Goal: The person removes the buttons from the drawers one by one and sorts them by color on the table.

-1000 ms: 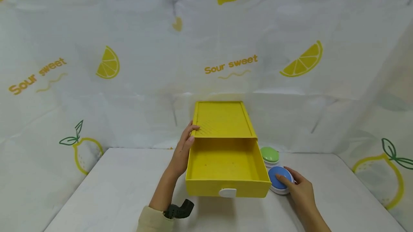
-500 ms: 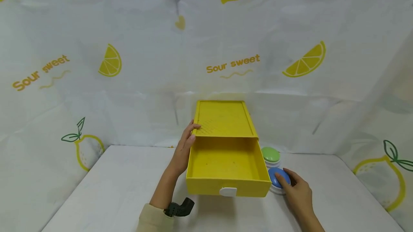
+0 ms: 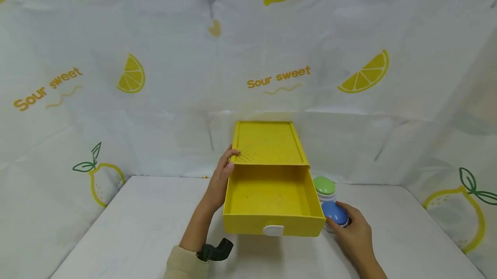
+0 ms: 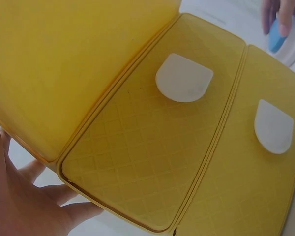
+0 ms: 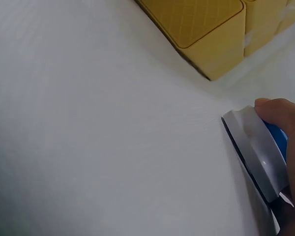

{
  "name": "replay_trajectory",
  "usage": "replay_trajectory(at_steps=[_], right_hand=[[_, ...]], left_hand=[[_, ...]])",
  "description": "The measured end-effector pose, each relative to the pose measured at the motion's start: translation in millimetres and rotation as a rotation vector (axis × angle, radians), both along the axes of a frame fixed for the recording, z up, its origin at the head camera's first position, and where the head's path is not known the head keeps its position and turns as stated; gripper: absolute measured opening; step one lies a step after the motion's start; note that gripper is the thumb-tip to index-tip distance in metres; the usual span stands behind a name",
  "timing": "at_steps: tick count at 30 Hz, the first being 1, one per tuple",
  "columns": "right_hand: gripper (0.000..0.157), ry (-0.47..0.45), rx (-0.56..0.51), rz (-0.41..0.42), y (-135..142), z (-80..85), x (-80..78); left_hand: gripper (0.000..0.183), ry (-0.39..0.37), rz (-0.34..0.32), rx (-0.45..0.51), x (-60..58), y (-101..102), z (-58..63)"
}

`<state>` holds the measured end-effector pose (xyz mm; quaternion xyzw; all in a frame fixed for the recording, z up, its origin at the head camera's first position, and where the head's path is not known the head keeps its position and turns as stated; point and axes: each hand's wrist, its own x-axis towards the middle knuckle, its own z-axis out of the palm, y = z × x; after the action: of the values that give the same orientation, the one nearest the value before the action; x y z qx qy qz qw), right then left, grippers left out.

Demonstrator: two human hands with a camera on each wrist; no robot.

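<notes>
A yellow cabinet (image 3: 269,143) stands on the table with its top drawer (image 3: 244,224) pulled out. My left hand (image 3: 219,184) rests against the cabinet's left side, fingers extended and spread along it in the left wrist view. Right of the drawer, my right hand (image 3: 357,233) grips a round push button with a blue dome (image 3: 335,213) and a white base (image 5: 258,155). The thumb lies at the button's near side. Whether its base touches the table cannot be told. Just behind it sits a similar button with a green dome (image 3: 324,185).
Below the pulled-out drawer, two more drawer fronts carry white pulls, one nearer pull (image 4: 184,78) and one lower pull (image 4: 274,127). The white table (image 3: 163,218) ends at a lemon-print curtain (image 3: 174,141) behind the cabinet.
My right thumb has moved from the top of the blue dome to its near side. The right hand has shifted slightly left. My left hand and the cabinet look unchanged.
</notes>
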<state>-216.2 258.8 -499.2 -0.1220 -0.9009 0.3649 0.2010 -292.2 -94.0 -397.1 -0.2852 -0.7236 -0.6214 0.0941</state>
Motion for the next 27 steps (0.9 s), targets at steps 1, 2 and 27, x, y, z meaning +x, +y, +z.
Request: replay_trajectory(at_steps=[1, 2, 27], right_hand=[[0.065, -0.009, 0.002, -0.006, 0.0, 0.2, -0.9], [0.064, -0.018, 0.006, -0.010, 0.1, 0.4, -2.0], [0.040, 0.415, -0.183, -0.005, -31.3, 31.1, 26.0]], left_hand=[[0.037, 0.005, -0.002, -0.001, -0.1, 0.2, -0.1], [0.037, 0.009, -0.005, -0.002, -0.6, 0.4, -0.4], [0.037, -0.003, 0.009, -0.007, -2.4, -0.5, -2.9]])
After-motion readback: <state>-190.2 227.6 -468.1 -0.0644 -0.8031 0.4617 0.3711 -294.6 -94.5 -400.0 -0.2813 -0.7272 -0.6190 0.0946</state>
